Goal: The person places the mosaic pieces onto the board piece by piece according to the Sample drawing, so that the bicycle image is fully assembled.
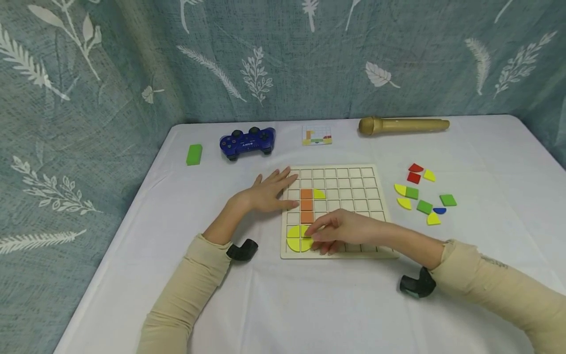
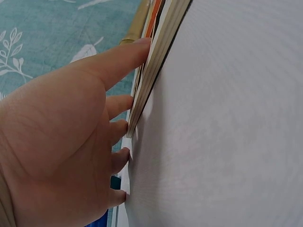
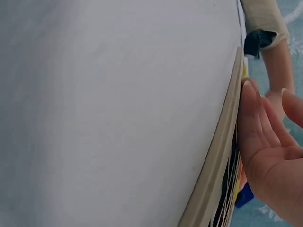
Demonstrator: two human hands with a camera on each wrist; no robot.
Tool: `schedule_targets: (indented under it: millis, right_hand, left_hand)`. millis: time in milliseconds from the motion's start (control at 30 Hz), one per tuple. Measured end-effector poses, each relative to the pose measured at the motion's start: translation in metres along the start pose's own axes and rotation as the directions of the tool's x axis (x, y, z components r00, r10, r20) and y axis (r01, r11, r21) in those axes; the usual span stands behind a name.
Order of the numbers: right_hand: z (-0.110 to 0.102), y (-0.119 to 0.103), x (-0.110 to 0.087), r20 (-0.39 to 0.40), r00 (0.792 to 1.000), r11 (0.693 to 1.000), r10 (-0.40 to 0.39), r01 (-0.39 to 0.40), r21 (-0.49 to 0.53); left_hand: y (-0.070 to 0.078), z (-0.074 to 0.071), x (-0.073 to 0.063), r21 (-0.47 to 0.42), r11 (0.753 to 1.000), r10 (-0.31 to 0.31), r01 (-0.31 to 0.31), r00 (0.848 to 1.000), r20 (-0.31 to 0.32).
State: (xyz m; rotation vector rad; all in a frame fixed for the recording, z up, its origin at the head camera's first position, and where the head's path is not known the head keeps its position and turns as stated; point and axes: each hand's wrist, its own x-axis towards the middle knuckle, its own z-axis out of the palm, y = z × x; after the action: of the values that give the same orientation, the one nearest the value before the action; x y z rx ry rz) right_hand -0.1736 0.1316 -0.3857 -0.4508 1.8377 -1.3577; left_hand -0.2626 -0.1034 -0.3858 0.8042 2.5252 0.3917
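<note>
A wooden grid board [image 1: 345, 184] lies on the white table. Its second column holds three orange squares [image 1: 306, 205], with a yellow quarter-circle [image 1: 319, 194] beside the top one. In the lower left corner, several yellow quarter-circle tiles [image 1: 294, 244] form a round shape, partly hidden by my right hand [image 1: 342, 228]. The fingertips of that hand are right at these tiles, and the right wrist view shows its thumb apart from the fairly straight fingers. My left hand [image 1: 267, 193] is spread, with thumb and fingertips resting along the board's left edge [image 2: 158, 61].
Right of the board lie loose red, yellow, green and blue tiles [image 1: 425, 207]. Behind it are a small pattern card [image 1: 316, 135], a blue game controller [image 1: 247, 142], a green block [image 1: 194, 154] and a gold microphone [image 1: 404, 126]. A patterned curtain [image 1: 283, 64] hangs beyond.
</note>
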Motion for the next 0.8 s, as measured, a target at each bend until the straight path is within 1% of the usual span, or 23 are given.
schedule_targets:
  millis: [200, 367, 467, 567, 800]
  right_hand:
    - [-0.017, 0.011, -0.010, 0.019, 1.000, 0.996, 0.024, -0.026, 0.088]
    - [-0.031, 0.015, -0.023, 0.029, 0.999, 0.990, 0.032, -0.036, 0.139]
    - [-0.042, 0.019, -0.033, 0.010, 0.999, 0.990, 0.037, -0.038, 0.139]
    - [-0.054, 0.024, -0.043, -0.029, 0.999, 0.990, 0.044, -0.040, 0.134]
    - [-0.082, 0.035, -0.065, -0.121, 0.992, 0.984, 0.035, -0.013, 0.179]
  left_hand:
    - [0.000, 0.000, 0.000, -0.005, 1.000, 0.005, -0.005, 1.000, 0.005]
    - [-0.002, 0.000, 0.000, -0.005, 1.000, 0.010, -0.010, 1.000, 0.007]
    - [-0.002, 0.000, 0.000, -0.009, 1.000, 0.007, -0.007, 1.000, 0.008]
    - [-0.002, 0.000, 0.001, -0.014, 1.000, 0.006, -0.006, 1.000, 0.009]
    - [-0.002, 0.001, 0.001, -0.014, 1.000, 0.004, -0.004, 1.000, 0.005]
